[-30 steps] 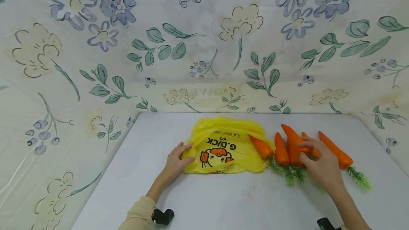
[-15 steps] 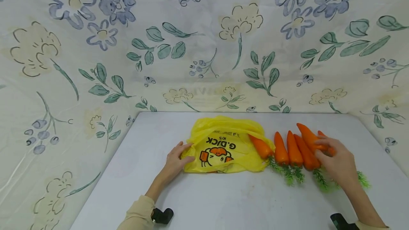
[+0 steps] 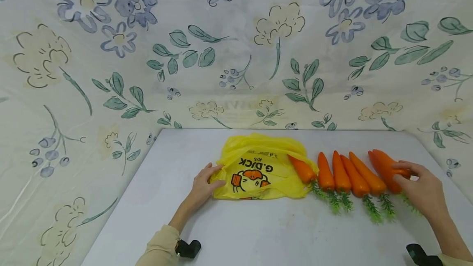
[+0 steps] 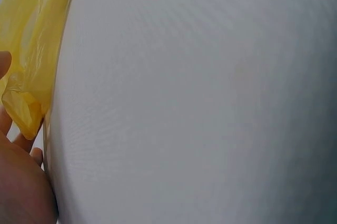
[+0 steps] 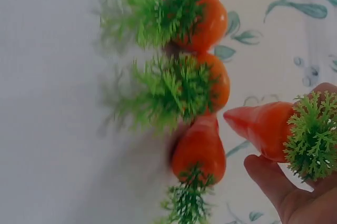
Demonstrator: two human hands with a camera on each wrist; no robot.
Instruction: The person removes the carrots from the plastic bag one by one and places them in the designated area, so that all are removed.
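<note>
My right hand (image 3: 425, 188) holds a carrot (image 3: 385, 165) by its thick end. In the right wrist view this carrot (image 5: 263, 126) is raised, its pointed tip toward the row, with a feathery green top (image 5: 313, 140). It overlaps the rightmost carrot of the row in the head view. My left hand (image 3: 203, 184) grips the left edge of a yellow plastic bag (image 3: 225, 159) printed with a cartoon duck. The bag's crumpled corner (image 4: 23, 111) hangs between thumb and fingers in the left wrist view. One carrot (image 3: 303, 170) lies partly inside the bag's right side.
Several carrots lie side by side right of the bag, among them a carrot (image 3: 325, 173) near it and a carrot (image 3: 366, 175) farther right, green tops toward me. All rests on a white table (image 3: 277, 233). A flowered sheet (image 3: 236, 52) hangs behind the table's far edge.
My right hand has carried the carrot to the right, across the row to its right end, uncovering the carrots in the middle. My left hand and the bag have stayed put.
</note>
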